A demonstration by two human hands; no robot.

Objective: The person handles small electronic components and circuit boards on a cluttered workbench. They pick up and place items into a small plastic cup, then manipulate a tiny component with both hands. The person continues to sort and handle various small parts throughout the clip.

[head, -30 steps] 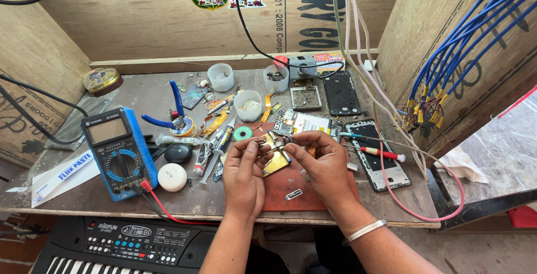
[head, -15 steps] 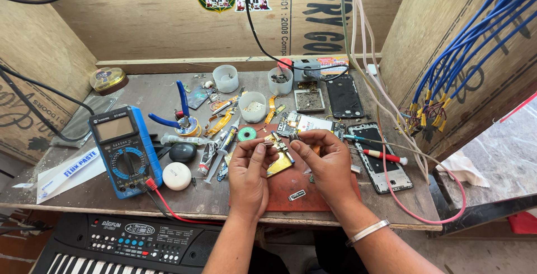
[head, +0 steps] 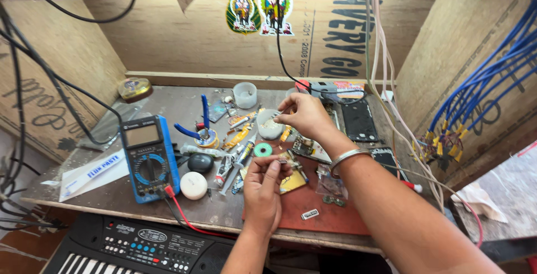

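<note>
The right hand [head: 302, 114] has reached over the small white tub [head: 269, 124]; the left hand [head: 263, 187] pinches a tiny metal part [head: 281, 161].

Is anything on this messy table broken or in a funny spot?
Yes. Opened phones lie in pieces at the back of the table, insides showing. Tools are scattered around the blue meter. A music keyboard pokes out below the table's front edge, odd beside repair gear.

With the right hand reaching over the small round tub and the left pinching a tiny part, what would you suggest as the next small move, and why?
Probably bring the right hand back toward the left hand. The right fingertips pinch something thin above the grey tub, while the left holds a tiny part over the yellow board on the red mat. What the right hand holds is too small to tell.
</note>
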